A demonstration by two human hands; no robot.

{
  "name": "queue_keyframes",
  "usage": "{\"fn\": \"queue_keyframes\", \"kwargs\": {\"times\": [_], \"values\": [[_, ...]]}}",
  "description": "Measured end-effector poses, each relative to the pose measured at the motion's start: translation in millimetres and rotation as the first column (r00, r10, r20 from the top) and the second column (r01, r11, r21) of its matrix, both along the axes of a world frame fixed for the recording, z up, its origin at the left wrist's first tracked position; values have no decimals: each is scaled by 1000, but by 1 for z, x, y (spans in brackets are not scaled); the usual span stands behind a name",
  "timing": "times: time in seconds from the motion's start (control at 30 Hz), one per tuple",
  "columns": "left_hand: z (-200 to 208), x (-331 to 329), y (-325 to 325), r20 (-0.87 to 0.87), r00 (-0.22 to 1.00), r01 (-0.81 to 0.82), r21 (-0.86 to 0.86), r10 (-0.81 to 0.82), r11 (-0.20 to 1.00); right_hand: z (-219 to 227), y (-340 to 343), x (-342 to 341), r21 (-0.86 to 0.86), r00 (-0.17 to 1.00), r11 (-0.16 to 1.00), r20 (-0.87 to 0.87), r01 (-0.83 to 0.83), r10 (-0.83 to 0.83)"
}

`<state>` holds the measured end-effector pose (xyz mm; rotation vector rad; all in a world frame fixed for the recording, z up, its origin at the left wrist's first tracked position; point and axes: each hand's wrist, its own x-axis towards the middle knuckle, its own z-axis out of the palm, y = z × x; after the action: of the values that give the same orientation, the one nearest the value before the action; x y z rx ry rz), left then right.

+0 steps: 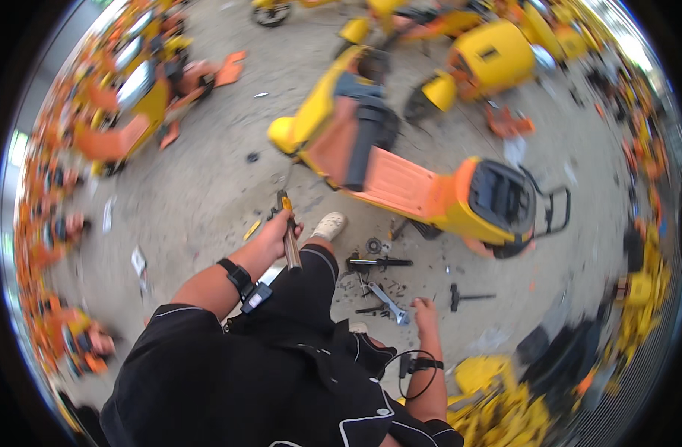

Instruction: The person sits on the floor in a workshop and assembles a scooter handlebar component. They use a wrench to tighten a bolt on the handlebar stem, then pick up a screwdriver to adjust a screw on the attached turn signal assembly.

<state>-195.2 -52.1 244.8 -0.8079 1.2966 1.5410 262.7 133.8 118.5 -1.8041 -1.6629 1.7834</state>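
My left hand (pixel 275 235) is closed around a tool with a yellow-and-black end and a silver tube (pixel 291 249); its exact kind is unclear. It is held in front of my left thigh, above the floor. My right hand (pixel 426 313) hangs low with loosely bent fingers, and I see nothing in it. Beside it on the floor lies a silver-blue wrench (pixel 389 303) among small dark parts. A black-and-silver shock-absorber-like rod (pixel 378 262) and a black T-shaped tool (pixel 469 296) are nearby. Ahead of me, a yellow-and-orange scooter (pixel 408 179) stands crosswise, partly blurred.
More yellow scooters stand to the left (pixel 132 127) and far right (pixel 490 59). An orange panel piece (pixel 508 121) lies beyond the scooter. Yellow parts (pixel 497 402) are heaped at the lower right, next to dark sheeting (pixel 568 357). Paper scraps (pixel 138 261) litter the concrete floor.
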Motion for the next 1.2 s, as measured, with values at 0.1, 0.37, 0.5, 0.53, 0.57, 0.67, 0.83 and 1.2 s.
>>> {"fn": "queue_keyframes", "kwargs": {"times": [0.1,0.37,0.5,0.53,0.57,0.67,0.83,1.2], "values": [[62,-49,-76,-108,950,-286,88,295,954,101,36,-54,-23,996,998,-58,-63,61],[79,-185,-251,-109,723,-612,358,683,705,219,-2,-202,-53,955,962,-144,-268,258],[54,-259,-252,-67,713,-579,506,698,639,167,-9,-220,-158,965,967,137,-202,224],[56,-273,-251,12,710,-600,534,704,596,156,-5,-211,-170,939,969,266,-178,219],[61,-288,-249,5,726,-572,560,687,600,156,-4,-198,-178,910,975,366,-136,194],[88,-334,-241,-8,775,-480,642,632,598,166,-1,-196,-222,845,975,523,8,112],[140,-400,-239,-145,827,-381,566,543,731,151,-25,-269,-278,870,922,480,271,-112],[162,-622,-224,-380,818,-326,313,432,892,51,-70,-587,-332,767,767,163,-549,620]]}}
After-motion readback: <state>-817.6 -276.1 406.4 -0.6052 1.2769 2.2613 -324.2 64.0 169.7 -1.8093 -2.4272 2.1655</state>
